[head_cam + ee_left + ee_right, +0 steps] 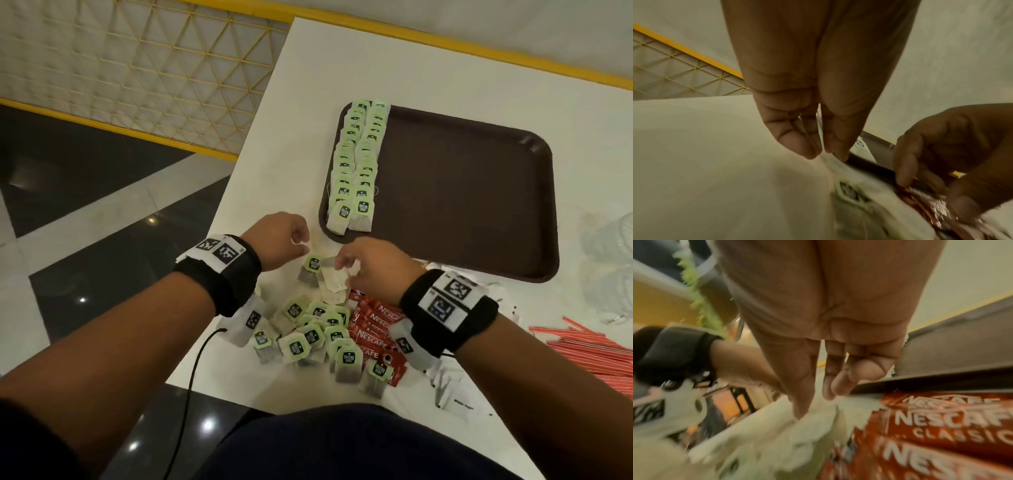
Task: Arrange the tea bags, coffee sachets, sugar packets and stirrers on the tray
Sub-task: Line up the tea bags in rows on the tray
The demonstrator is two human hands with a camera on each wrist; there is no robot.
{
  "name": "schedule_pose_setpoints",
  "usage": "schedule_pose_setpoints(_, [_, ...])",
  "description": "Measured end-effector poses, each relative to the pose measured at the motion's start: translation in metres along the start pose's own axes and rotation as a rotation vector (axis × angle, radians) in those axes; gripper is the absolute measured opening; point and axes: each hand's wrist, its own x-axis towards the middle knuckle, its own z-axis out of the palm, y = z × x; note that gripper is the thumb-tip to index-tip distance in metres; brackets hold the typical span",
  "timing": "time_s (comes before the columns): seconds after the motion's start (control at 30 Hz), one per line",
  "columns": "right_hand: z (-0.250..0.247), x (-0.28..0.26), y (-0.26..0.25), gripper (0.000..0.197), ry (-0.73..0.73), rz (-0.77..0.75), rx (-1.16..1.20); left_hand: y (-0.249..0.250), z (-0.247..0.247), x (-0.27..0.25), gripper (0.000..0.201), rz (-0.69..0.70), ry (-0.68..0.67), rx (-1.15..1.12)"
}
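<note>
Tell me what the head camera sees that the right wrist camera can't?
Only the head view shows the two rows of tea bags on the brown tray and the red stirrers. Only the right wrist view shows "CLASSIC" printed on a coffee sachet. Both show the right hand touching loose tea bags beside the sachets.

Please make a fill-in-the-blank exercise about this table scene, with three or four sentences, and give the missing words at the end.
1. The tea bags already on the brown tray lie in ____ rows along its left edge.
2. The Nescafe sachets in the pile on the table are ____ in colour.
3. The right hand touches a tea bag that lies on the ____, not on the tray.
4. The striped stirrers lie to the ____ of the sachets.

Missing words: two; red; table; right
</note>
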Motion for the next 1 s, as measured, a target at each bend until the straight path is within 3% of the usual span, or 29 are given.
schedule_pose_setpoints(0.1, [0.019,-0.005,-0.003,0.056,-0.064,-0.028,-0.139,-0.003,0.014,-0.008,0.041,-0.003,-0.031,0.01])
schedule_pose_setpoints(0.23, [0.037,-0.003,-0.004,0.064,-0.014,-0.043,-0.209,-0.002,0.027,-0.008,0.056,-0.006,-0.049,0.037])
schedule_pose_setpoints(0.4, [0.045,0.001,-0.008,0.057,0.022,-0.016,-0.245,0.001,0.033,-0.006,0.048,0.01,-0.05,0.092])
schedule_pose_setpoints(0.67, [0.034,0.001,-0.007,0.024,0.037,-0.035,-0.207,0.0,0.032,-0.006,0.034,0.02,-0.033,0.056])
schedule_pose_setpoints(1.0, [0.043,0.002,-0.02,0.055,0.017,-0.092,-0.36,-0.001,0.032,-0.008,0.029,-0.02,-0.024,-0.049])
